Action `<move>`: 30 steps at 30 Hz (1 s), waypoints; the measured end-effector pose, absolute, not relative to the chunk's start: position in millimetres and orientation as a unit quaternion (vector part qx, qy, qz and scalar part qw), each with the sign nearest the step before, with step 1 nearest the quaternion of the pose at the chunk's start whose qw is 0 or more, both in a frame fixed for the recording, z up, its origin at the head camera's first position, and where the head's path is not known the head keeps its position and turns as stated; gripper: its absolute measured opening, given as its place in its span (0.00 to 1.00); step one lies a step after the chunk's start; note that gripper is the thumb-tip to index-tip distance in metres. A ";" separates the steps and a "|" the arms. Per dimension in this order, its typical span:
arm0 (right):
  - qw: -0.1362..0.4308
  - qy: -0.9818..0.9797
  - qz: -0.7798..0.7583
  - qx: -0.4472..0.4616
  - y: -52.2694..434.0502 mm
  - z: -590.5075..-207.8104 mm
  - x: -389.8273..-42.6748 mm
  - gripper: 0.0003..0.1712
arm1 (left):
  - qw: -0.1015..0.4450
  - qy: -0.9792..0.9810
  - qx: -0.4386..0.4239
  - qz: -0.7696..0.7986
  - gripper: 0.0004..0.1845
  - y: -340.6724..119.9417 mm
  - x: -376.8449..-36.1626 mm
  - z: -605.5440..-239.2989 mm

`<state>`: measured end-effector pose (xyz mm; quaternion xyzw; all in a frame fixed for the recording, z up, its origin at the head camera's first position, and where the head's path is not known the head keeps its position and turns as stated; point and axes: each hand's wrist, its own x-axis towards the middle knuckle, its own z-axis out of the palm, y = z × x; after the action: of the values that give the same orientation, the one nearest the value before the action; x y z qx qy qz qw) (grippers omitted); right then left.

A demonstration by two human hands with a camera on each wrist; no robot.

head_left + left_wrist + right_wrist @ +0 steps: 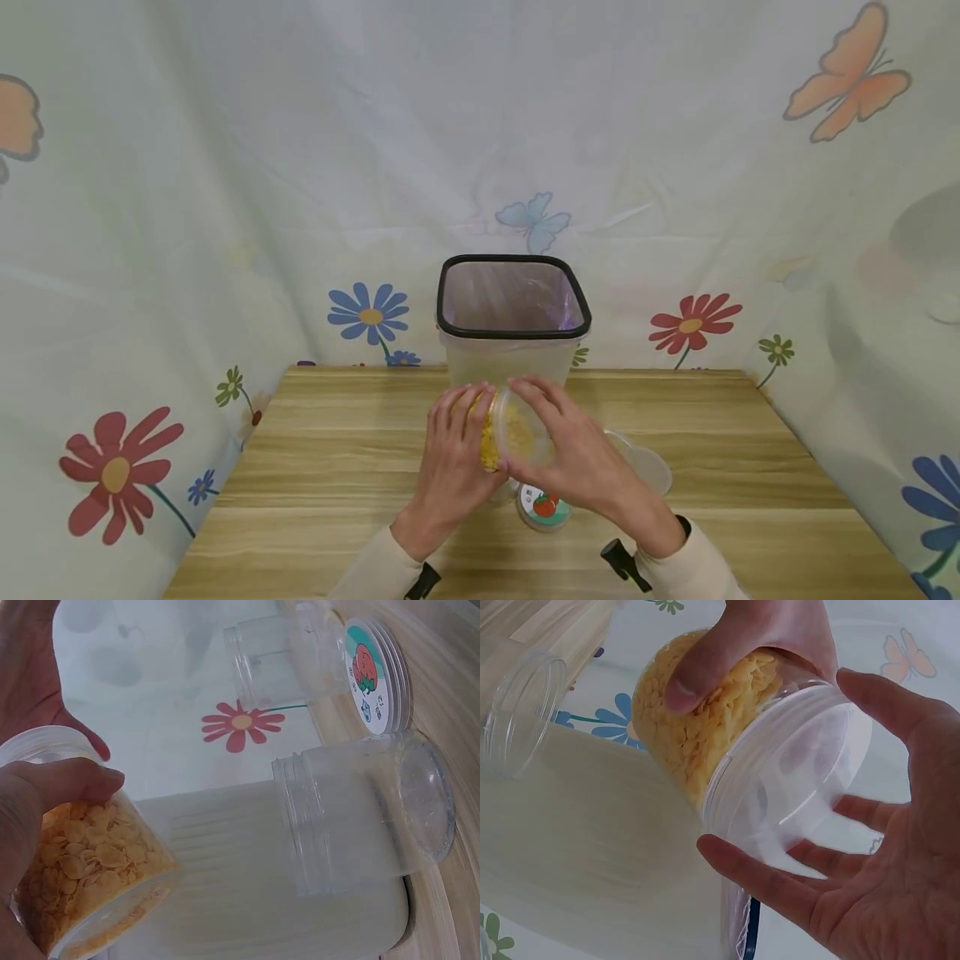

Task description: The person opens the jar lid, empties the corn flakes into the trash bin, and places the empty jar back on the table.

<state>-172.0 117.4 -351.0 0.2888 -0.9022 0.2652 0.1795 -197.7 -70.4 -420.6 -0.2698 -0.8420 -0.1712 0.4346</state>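
Observation:
My left hand [453, 454] grips a clear jar of yellow corn flakes [94, 855] around its side. The jar is tilted, its translucent white lid [795, 769] facing my right hand. Around that lid curve the fingers and thumb of my right hand [581, 454], with fingertips right at the rim. Below the hands, a stack of round lids [379, 675] lies on the table, the top one bearing a red fruit picture. An uncovered clear jar [360, 817] stands beside the stack, mostly hidden by my hands in the head view. Another clear jar [648, 467] is behind my right forearm.
A pale bin [510, 358] with a black rim and a plastic liner stands at the back middle of the wooden table [322, 500]. Behind and beside the table hangs a white cloth [375, 150] printed with flowers and butterflies.

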 end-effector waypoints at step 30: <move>0.230 -0.883 0.245 0.329 134.8 -352.9 -170.7 0.53 | 0.390 -0.834 -0.234 -0.313 0.62 -93.8 -192.5 -417.2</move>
<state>-170.7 134.8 -352.9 0.3290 -0.8827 0.2446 0.2298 -192.5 -93.8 -417.2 -0.2345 -0.8335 -0.3132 0.3902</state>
